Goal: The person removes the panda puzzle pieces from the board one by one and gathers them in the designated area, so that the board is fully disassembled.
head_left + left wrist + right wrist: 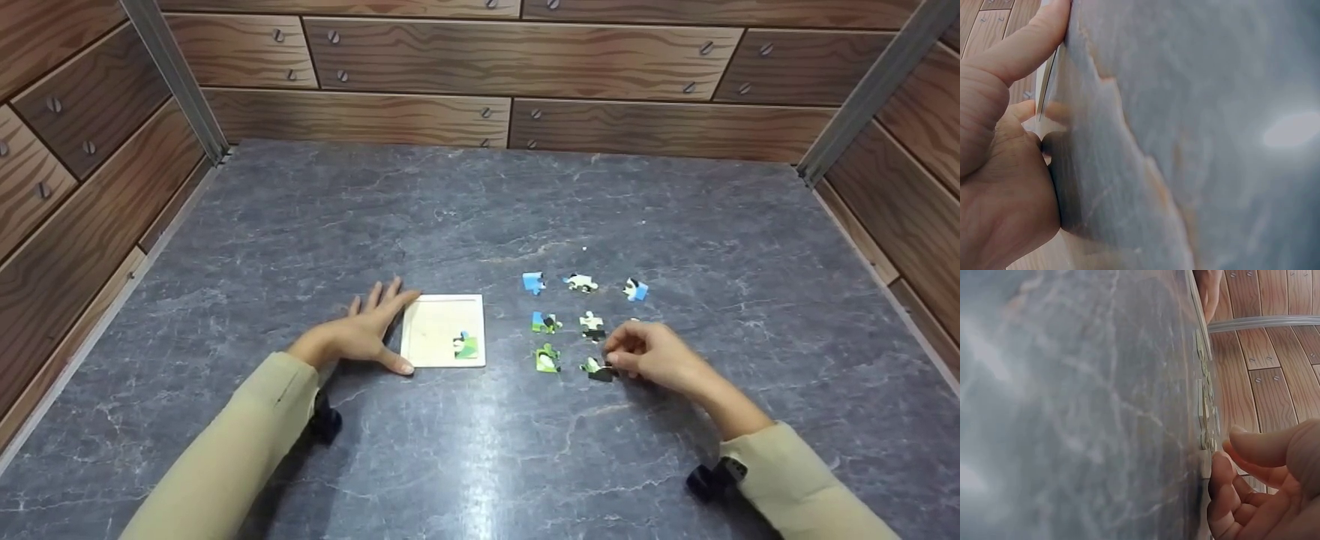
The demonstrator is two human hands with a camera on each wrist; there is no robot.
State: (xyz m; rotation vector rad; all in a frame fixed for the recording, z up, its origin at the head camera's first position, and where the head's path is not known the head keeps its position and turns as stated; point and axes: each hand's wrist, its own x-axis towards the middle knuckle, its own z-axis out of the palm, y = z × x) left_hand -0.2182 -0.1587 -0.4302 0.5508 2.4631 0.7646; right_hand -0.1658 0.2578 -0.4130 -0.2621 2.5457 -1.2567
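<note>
My left hand (364,330) spreads its fingers along the left side of a square wooden puzzle tray (427,330). Its index finger touches the upper left corner and its thumb lies by the lower left one. One green-and-white puzzle piece (466,346) lies in the tray's lower right corner. Right of the tray, my right hand (652,356) has curled fingers and pinches the edge of a green, white and black jigsaw piece (598,369) on the table. In the right wrist view the thumb (1258,447) and index finger are close by the pieces' edges.
More pieces lie in loose rows: a blue one (533,282), a white-and-black one (581,283), a blue-and-black one (636,289), and several below. Another is mostly hidden behind my right hand. Wood-patterned walls (525,60) surround the grey marbled table (450,202).
</note>
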